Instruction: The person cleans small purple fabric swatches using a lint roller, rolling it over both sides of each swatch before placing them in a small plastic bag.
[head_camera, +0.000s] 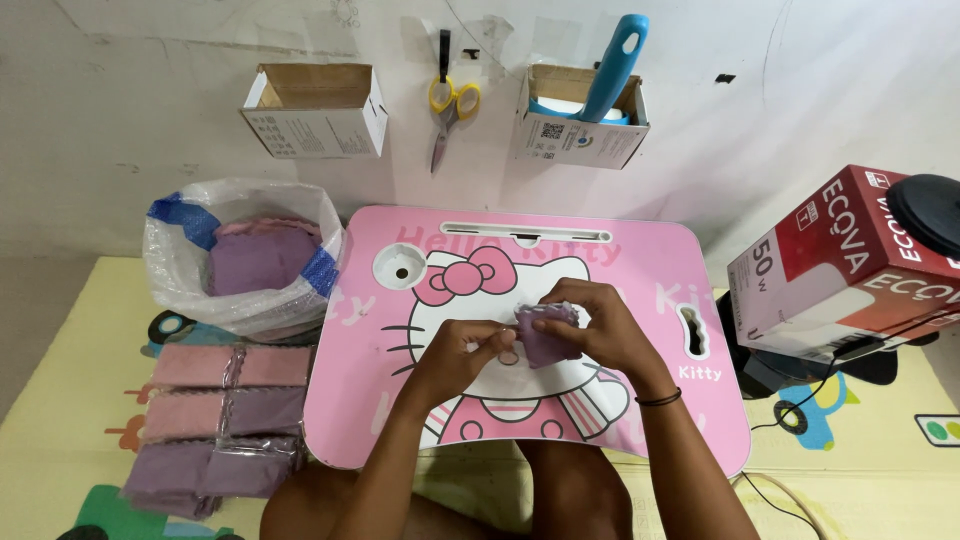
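Note:
A small folded purple cloth (545, 338) is held over the middle of the pink cartoon-cat lap table (650, 270). My right hand (590, 325) grips it from the right and top. My left hand (462, 352) pinches its left side, with a small ring-like band (509, 356) at the fingertips. Both forearms reach in from the bottom edge, and a dark band circles my right wrist.
A white plastic sack (240, 255) of purple and pink cloths stands left of the table. Wrapped pink and purple cloth bundles (222, 420) lie on the mat. Two cardboard holders (318, 110) and scissors (447, 105) hang on the wall. A red box (840, 265) sits at right.

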